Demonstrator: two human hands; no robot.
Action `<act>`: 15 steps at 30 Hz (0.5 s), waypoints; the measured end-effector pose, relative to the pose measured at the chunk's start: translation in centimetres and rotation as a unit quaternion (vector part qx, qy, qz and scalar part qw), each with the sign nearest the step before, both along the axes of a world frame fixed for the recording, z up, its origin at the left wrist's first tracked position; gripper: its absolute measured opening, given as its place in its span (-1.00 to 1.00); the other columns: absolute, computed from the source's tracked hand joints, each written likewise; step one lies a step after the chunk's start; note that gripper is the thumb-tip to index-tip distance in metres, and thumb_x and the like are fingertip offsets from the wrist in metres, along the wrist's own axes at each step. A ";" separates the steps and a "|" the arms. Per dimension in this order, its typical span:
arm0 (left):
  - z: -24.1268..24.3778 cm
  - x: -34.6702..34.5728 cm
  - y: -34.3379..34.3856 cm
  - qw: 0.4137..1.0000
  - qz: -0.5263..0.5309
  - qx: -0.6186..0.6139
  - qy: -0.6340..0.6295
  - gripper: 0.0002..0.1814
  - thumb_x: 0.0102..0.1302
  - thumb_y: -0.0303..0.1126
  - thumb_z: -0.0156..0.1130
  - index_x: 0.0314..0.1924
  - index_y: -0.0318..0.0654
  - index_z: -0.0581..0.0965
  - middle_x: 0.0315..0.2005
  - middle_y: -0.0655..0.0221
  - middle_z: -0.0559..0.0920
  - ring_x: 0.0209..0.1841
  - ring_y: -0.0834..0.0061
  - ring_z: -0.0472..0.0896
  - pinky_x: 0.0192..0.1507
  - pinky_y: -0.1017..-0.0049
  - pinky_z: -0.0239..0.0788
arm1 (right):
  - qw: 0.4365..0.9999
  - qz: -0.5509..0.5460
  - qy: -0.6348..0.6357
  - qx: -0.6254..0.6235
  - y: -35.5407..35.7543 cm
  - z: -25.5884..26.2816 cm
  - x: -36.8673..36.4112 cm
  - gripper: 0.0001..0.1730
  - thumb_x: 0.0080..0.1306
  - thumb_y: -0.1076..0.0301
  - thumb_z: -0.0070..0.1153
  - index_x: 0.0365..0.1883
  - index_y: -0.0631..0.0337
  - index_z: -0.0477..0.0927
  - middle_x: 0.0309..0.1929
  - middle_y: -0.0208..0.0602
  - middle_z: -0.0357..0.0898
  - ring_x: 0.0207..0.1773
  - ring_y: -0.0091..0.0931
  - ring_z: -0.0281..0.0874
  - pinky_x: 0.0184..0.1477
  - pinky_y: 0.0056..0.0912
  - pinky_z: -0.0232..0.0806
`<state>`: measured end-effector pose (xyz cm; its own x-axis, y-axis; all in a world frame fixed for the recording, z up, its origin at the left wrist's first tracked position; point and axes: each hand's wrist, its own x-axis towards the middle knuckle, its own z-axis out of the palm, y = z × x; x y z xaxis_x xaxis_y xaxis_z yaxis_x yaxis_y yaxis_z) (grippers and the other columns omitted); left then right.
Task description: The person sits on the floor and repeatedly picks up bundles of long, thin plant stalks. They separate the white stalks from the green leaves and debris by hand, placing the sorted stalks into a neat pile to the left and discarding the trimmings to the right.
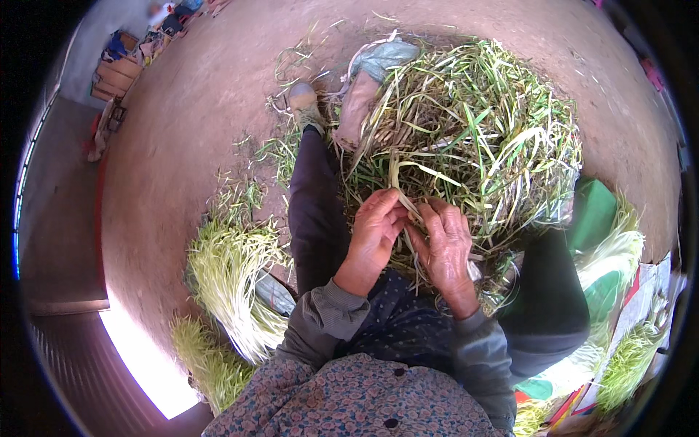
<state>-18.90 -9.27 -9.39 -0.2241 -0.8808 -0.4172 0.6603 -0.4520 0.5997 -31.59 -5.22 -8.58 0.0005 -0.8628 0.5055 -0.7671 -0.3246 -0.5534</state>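
A pale yellowish leafy stalk (394, 173) runs between my two hands over the front of a big heap of green and yellow leafy stalks (486, 125). My left hand (375, 232) pinches it between thumb and forefinger. From the other side, the fingers of my right hand (443, 240) close on its lower part, where some thin strips hang down. The fingertips partly hide the point where both hands meet. Below the hands, a dark dotted cloth (404, 311) covers my lap. Brownish leaves and dirt are mixed into the heap.
Bundles of pale stalks (235, 284) lie left of my leg. More pale stalks (611, 262) lie at the right, by a green plastic stool or container (592, 213). A sack (357, 109) touches the heap's far left. Cardboard boxes (116, 76) stand near the far wall.
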 end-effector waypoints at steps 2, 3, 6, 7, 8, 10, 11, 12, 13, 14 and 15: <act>-0.4 -0.4 0.4 1.000 -0.016 0.007 0.017 -0.90 0.20 -0.32 0.11 -0.31 -0.13 0.46 -0.36 0.44 0.53 -0.24 0.50 0.47 -0.18 0.43 0.32 | 0.999 0.012 -0.001 -0.049 -0.4 -0.5 -0.5 -0.69 -0.06 0.48 0.22 -0.30 0.22 0.48 -0.27 -0.20 0.45 -0.29 -0.30 0.43 -0.30 -0.32 0.30; -0.4 -0.5 0.7 0.999 -0.017 0.022 0.016 -0.89 0.20 -0.30 0.12 -0.31 -0.12 0.46 -0.35 0.44 0.53 -0.23 0.51 0.46 -0.17 0.42 0.31 | 0.998 0.008 -0.014 -0.055 -0.3 -0.6 -0.5 -0.71 -0.05 0.49 0.20 -0.31 0.22 0.49 -0.29 -0.21 0.45 -0.31 -0.30 0.43 -0.31 -0.33 0.31; -0.4 -0.7 1.2 0.998 -0.028 0.051 0.016 -0.84 0.20 -0.24 0.13 -0.28 -0.11 0.46 -0.31 0.45 0.52 -0.18 0.52 0.43 -0.14 0.38 0.29 | 0.996 -0.004 -0.035 -0.079 0.0 -1.1 -0.4 -0.79 -0.01 0.55 0.16 -0.36 0.22 0.50 -0.35 -0.23 0.47 -0.38 -0.37 0.46 -0.38 -0.43 0.32; -0.5 -0.6 1.3 0.998 -0.021 0.060 0.015 -0.84 0.20 -0.25 0.12 -0.27 -0.11 0.46 -0.31 0.45 0.52 -0.18 0.51 0.43 -0.14 0.38 0.28 | 0.994 -0.026 -0.079 -0.071 0.2 -1.5 -0.5 -0.82 0.00 0.55 0.14 -0.38 0.21 0.49 -0.36 -0.26 0.47 -0.40 -0.42 0.45 -0.40 -0.45 0.31; -0.6 -0.5 1.3 0.997 -0.015 0.069 0.014 -0.84 0.20 -0.25 0.12 -0.26 -0.11 0.46 -0.30 0.45 0.52 -0.18 0.51 0.43 -0.13 0.37 0.27 | 0.989 -0.049 -0.122 -0.061 0.7 -2.2 -0.5 -0.85 0.01 0.55 0.13 -0.40 0.20 0.49 -0.37 -0.28 0.47 -0.41 -0.46 0.44 -0.43 -0.47 0.30; -0.5 -0.1 0.8 0.996 0.017 0.088 -0.002 -0.83 0.21 -0.24 0.10 -0.25 -0.11 0.46 -0.28 0.45 0.52 -0.16 0.49 0.42 -0.10 0.34 0.26 | 0.957 -0.133 -0.255 -0.032 2.2 -4.4 -2.1 -0.93 0.08 0.54 0.07 -0.44 0.21 0.48 -0.42 -0.35 0.47 -0.45 -0.56 0.41 -0.46 -0.54 0.29; -0.3 0.7 0.0 0.994 0.044 0.099 -0.017 -0.83 0.22 -0.24 0.09 -0.24 -0.11 0.46 -0.26 0.45 0.51 -0.14 0.49 0.42 -0.07 0.32 0.26 | 0.920 -0.193 -0.341 -0.010 3.3 -5.6 -4.2 -0.97 0.14 0.53 0.03 -0.45 0.22 0.47 -0.45 -0.40 0.46 -0.48 -0.60 0.38 -0.47 -0.58 0.29; 0.0 2.2 -0.5 0.995 0.053 0.079 -0.012 -0.84 0.24 -0.26 0.06 -0.23 -0.13 0.45 -0.23 0.44 0.51 -0.08 0.48 0.42 -0.01 0.30 0.24 | 0.886 -0.229 -0.402 0.024 4.6 -6.1 -5.9 -1.00 0.17 0.51 0.02 -0.44 0.23 0.47 -0.47 -0.43 0.45 -0.48 -0.62 0.34 -0.44 -0.61 0.28; 0.4 4.5 -1.0 0.999 0.038 0.027 0.016 -0.84 0.24 -0.28 0.05 -0.21 -0.13 0.45 -0.21 0.43 0.51 -0.02 0.48 0.41 0.04 0.24 0.24 | 0.846 -0.265 -0.460 0.056 5.6 -6.3 -7.4 -0.97 0.20 0.48 0.01 -0.43 0.23 0.47 -0.49 -0.47 0.43 -0.48 -0.65 0.31 -0.40 -0.63 0.27; 0.9 6.3 -1.8 0.999 0.033 -0.012 0.023 -0.84 0.25 -0.29 0.03 -0.19 -0.14 0.44 -0.21 0.42 0.51 -0.04 0.47 0.43 0.04 0.20 0.27 | 0.835 -0.276 -0.471 0.068 6.6 -7.0 -9.2 -0.95 0.21 0.47 0.01 -0.42 0.24 0.47 -0.51 -0.49 0.42 -0.46 -0.66 0.29 -0.37 -0.64 0.26; 1.4 7.4 -2.6 0.997 0.050 -0.049 0.029 -0.83 0.26 -0.29 0.01 -0.21 -0.17 0.43 -0.26 0.42 0.53 -0.10 0.47 0.48 0.04 0.16 0.28 | 0.825 -0.288 -0.480 0.079 7.4 -7.7 -10.6 -0.94 0.21 0.45 0.02 -0.42 0.26 0.47 -0.52 -0.51 0.41 -0.44 -0.67 0.27 -0.34 -0.64 0.25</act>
